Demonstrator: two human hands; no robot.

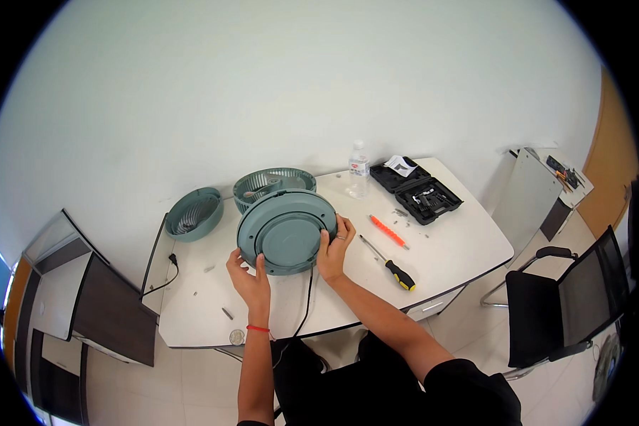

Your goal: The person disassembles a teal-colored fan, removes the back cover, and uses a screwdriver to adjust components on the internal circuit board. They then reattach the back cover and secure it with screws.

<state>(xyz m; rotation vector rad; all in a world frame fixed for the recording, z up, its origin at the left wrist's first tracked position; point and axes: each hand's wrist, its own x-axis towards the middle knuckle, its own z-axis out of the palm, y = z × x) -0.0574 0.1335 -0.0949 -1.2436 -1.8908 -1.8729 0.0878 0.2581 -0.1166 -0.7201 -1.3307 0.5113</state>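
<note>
Head view. Round green base point(288, 240) at the centre of the frame, above the near part of the white counter point(213, 287). Its flat face, with concentric rings, is tilted up toward the camera. Whether its lower rim rests on the counter or is lifted clear: cannot tell.

Hands: both hold the base, one per side. Left hand point(250, 284) at the lower left rim, thumb on the face, fingers spread at the edge and partly hidden. Right hand point(334, 255) at the right rim, set a little higher; thumb on the face, fingers curled around the edge.

Key relation: the base lies directly between the hands, touching both, so neither is nearer. Outline round, with no marked long axis; it looks slightly wider than tall from here. Black cord point(309, 302) emerges at the lower right of the base, closer to the right hand, and runs down toward the lower edge of the frame.

Surroundings: green ribbed housing point(296, 180) just behind the base, partly covered by it. Green bowl-shaped shell point(212, 211) left of that. Right of the hands, an orange rod point(388, 231) and a black-and-yellow screwdriver point(399, 275), shaft pointing to the upper left; both apart from the right hand. Farther to the upper right, an open black tool case point(444, 206) beside a clear bottle point(359, 186).
</note>
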